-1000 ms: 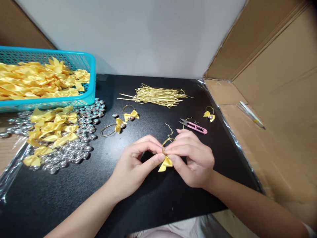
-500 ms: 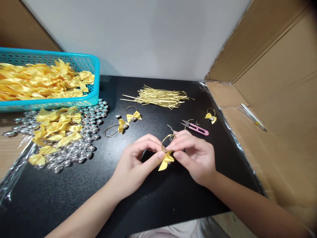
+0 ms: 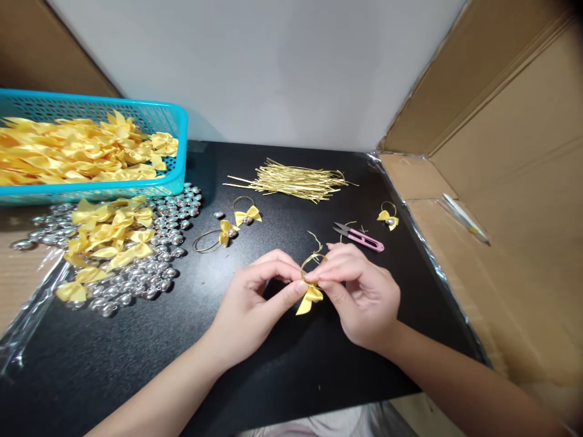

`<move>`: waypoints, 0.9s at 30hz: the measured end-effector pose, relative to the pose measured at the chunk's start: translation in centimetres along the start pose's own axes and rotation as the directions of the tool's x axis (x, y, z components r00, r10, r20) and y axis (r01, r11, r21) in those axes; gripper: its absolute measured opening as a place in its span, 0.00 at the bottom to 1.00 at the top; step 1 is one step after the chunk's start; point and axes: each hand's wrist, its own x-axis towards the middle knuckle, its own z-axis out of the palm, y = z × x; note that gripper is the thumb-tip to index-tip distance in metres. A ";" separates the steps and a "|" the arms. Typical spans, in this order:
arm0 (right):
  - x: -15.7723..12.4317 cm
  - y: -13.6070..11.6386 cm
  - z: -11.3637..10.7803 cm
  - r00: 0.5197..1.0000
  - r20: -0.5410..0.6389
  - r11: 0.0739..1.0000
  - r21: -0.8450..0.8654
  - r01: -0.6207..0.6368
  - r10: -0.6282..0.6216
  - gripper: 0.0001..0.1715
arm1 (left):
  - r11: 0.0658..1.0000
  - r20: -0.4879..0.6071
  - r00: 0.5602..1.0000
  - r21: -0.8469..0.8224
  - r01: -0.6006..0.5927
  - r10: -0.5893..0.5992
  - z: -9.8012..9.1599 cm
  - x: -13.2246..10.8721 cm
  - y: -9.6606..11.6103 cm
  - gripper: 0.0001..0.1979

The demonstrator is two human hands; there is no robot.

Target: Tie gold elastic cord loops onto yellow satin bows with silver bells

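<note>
My left hand (image 3: 248, 303) and my right hand (image 3: 362, 291) meet over the middle of the black table (image 3: 255, 364). Both pinch one small yellow ribbon bow (image 3: 310, 298) with a gold wire loop (image 3: 312, 262) rising from it; the loose wire ends stick up behind the loop. The fingers of both hands are pressed together at the knot, where a small bead may sit, hidden by the fingertips. Pink thread snips (image 3: 359, 237) lie just beyond my right hand.
A turquoise basket (image 3: 177, 164) full of yellow bows stands far left. In front of it lie silver beads (image 3: 168, 230) and loose bows (image 3: 109, 233). Gold wire pieces (image 3: 294, 179) lie at the back. Three finished bows with loops (image 3: 246, 212) (image 3: 214, 237) (image 3: 387, 216) rest nearby. Cardboard (image 3: 501, 182) walls the right side.
My hands have stayed together on the bow, turning it slightly; the wire loop now stands a little further right. The view has shifted a bit.
</note>
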 end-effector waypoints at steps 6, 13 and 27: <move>0.5 -0.5 -0.3 0.988 0.040 0.977 -0.145 0.157 -0.152 0.10 | 1.000 0.002 1.000 -0.009 -0.001 0.001 0.0 -0.1 -0.1 0.07; 0.6 -0.5 -0.3 0.991 0.033 0.983 -0.124 0.135 -0.132 0.08 | 0.998 0.035 0.999 -0.049 0.027 -0.026 -0.1 0.0 -0.1 0.07; -0.2 0.7 0.1 0.987 0.010 0.968 0.191 -0.161 0.162 0.08 | 1.000 -0.027 0.999 0.022 -0.019 0.019 -0.1 -0.2 -0.2 0.03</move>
